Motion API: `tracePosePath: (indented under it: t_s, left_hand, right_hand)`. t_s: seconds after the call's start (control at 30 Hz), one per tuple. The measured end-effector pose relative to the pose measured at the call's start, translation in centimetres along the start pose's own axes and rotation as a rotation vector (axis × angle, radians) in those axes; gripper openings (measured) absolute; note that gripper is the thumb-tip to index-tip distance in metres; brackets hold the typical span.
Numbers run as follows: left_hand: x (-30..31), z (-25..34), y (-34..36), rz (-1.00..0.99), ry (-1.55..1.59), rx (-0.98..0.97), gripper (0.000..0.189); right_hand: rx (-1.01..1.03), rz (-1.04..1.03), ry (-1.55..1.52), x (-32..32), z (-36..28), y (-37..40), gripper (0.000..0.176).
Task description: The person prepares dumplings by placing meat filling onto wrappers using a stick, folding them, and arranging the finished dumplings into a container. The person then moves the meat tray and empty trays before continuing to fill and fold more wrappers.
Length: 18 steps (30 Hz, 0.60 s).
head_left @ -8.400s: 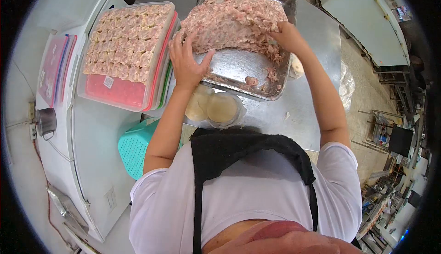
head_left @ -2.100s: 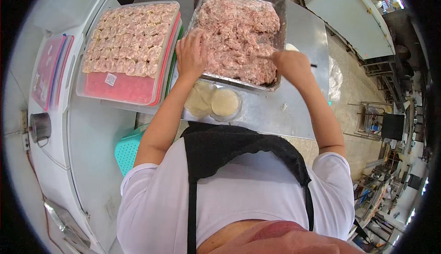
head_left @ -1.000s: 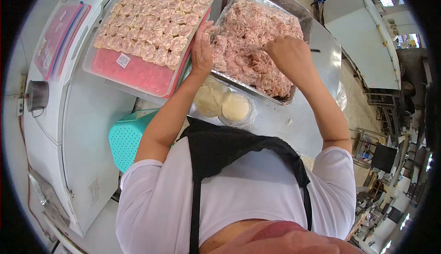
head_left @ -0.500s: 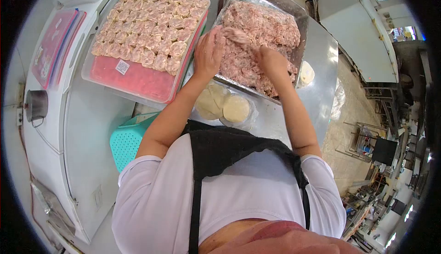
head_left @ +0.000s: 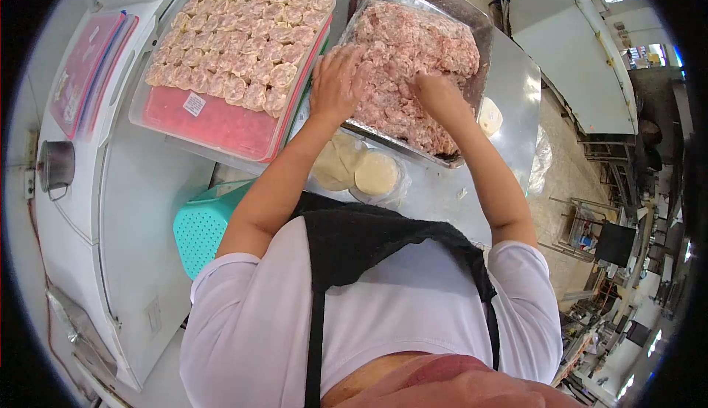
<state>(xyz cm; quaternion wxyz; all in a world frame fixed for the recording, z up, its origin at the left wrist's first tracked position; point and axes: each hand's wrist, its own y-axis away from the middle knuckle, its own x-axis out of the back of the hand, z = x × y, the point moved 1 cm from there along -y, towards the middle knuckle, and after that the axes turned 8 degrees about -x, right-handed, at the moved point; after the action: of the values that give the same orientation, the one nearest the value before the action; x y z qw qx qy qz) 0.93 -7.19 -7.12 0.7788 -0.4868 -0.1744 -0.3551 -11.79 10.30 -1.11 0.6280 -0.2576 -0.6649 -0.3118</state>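
My left hand (head_left: 336,87) is at the near left rim of a metal tray (head_left: 369,132) heaped with ground meat (head_left: 413,46). Its fingers are curled together and a little smeared; whatever lies in the palm is hidden. Over the near right part of the meat is my right hand (head_left: 440,98), fingers folded in a grip, with what they hold out of sight. Round dough wrappers (head_left: 376,173) lie in stacks on plastic just below the tray. Left of my left hand, rows of open-topped meat dumplings (head_left: 236,46) cover much of a pink-lidded plastic container (head_left: 228,128).
A turquoise perforated basket (head_left: 200,234) stands below the container. At the left, a metal pot (head_left: 57,164) and stacked plastic lids (head_left: 88,72) rest on a white appliance (head_left: 140,209). Another pale round stack (head_left: 490,117) sits right of the tray on the steel table (head_left: 516,105).
The pinkish streak of meat between my hands is gone from view. My left fingers have turned upward along the rim, and my right forearm has swung slightly right.
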Motion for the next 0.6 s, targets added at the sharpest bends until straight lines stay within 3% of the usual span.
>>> tracePosePath:
  t_s: [0.1,0.2,0.3,0.37,0.4,0.47,0.53,0.6]
  left_hand:
    - [-0.6,-0.4,0.2,-0.042,-0.036,0.009,0.039]
    - [-0.5,-0.2,-0.1,-0.045,-0.018,0.032,0.044]
    - [-0.6,-0.1,-0.2,-0.049,-0.013,0.027,0.042]
    - [-0.5,0.2,-0.4,-0.059,-0.011,0.035,0.037]
    - [-0.5,0.1,-0.4,-0.082,0.006,-0.01,0.037]
    - [-0.8,-0.3,-0.5,-0.058,0.023,-0.022,0.035]
    - [-0.6,-0.2,-0.4,-0.05,0.052,-0.058,0.033]
    - [-0.3,0.1,-0.4,-0.077,0.063,-0.099,0.033]
  right_hand:
    - [0.093,0.01,0.149,1.6,3.0,1.8,0.022]
    - [-0.061,-0.085,0.341,8.0,2.8,2.7,0.021]
    - [-0.058,0.066,0.246,7.3,3.8,2.9,0.019]
    - [0.081,0.084,0.145,-2.8,6.3,3.4,0.017]
    - [0.096,0.195,0.018,-2.7,4.7,5.8,0.015]
    - [0.002,0.19,-0.032,-3.3,5.3,6.9,0.015]
    - [-0.136,0.025,0.013,-0.4,5.5,9.2,0.015]
    - [-0.14,0.097,0.032,3.1,7.1,11.2,0.016]
